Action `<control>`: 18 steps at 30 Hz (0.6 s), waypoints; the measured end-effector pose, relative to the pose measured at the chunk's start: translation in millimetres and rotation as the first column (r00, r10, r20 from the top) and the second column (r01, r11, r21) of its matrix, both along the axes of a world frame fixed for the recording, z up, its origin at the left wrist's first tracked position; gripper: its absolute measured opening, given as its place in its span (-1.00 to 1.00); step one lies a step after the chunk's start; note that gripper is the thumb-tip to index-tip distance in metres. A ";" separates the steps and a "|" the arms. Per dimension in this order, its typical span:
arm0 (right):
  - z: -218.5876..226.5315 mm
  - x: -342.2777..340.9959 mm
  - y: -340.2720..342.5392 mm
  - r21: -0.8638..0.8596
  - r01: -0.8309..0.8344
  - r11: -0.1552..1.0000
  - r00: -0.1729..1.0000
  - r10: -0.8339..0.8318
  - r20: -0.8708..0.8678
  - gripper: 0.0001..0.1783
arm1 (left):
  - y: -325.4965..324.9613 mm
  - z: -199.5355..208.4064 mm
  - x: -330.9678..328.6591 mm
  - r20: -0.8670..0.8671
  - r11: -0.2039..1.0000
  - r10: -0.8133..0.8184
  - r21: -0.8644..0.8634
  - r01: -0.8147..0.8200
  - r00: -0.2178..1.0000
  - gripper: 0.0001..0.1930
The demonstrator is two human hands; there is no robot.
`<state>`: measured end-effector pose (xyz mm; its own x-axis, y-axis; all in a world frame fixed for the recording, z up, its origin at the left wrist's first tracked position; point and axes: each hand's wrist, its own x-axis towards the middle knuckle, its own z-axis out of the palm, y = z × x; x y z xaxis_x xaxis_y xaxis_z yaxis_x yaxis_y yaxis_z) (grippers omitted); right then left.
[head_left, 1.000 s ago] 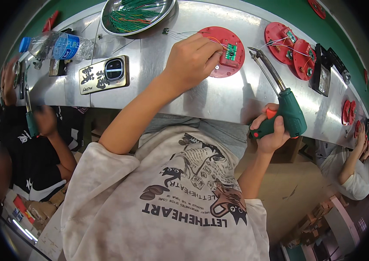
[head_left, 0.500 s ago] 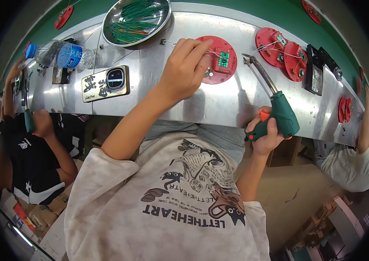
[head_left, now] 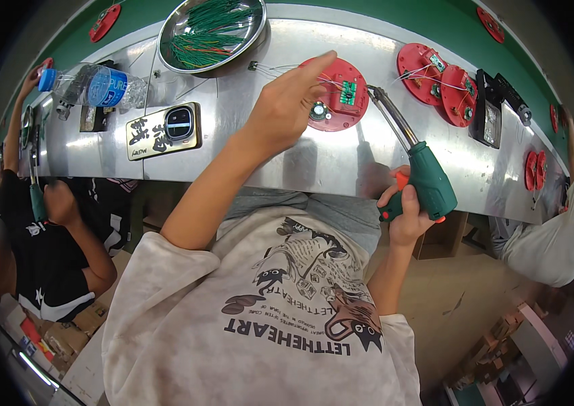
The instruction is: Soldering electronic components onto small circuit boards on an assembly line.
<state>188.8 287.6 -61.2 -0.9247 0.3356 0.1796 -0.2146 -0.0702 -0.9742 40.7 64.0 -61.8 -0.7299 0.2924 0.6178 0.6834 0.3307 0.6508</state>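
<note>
A red disc lies flat before me, bearing a small green circuit board and a round metal part. My left hand is over the disc's left side, index finger stretched out and the other fingers curled; what they grip is hidden. Thin pale wires run from a small part on the left, under this hand. My right hand is wrapped round the grip of a green soldering gun with an orange trigger. Its long metal tip reaches the disc's right edge, beside the circuit board.
A steel bowl of green wires stands at the back left. Nearby are a phone and a water bottle lying on its side. More red discs and a black-framed box sit right. Co-workers are at both sides.
The soldering gun has moved left, bringing its tip to the disc's edge. My left index finger has straightened and lifted, uncovering the round metal part on the disc.
</note>
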 end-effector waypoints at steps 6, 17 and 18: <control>2.5 3.0 -1.8 0.058 -0.045 0.997 0.999 0.043 0.024 -0.58 | -0.3 -6.3 -7.3 -0.071 0.999 0.022 -0.030 -0.025 0.997 -0.83; 6.4 6.5 -2.3 0.137 -0.159 0.978 0.984 0.147 0.099 -0.66 | 4.3 -15.9 -9.3 -0.216 0.977 -0.014 -0.210 -0.033 0.976 -0.89; 6.8 5.6 -3.2 0.124 -0.148 0.981 0.987 0.138 0.084 -0.66 | 4.7 -16.8 -10.0 -0.218 0.978 -0.008 -0.206 -0.038 0.976 -0.89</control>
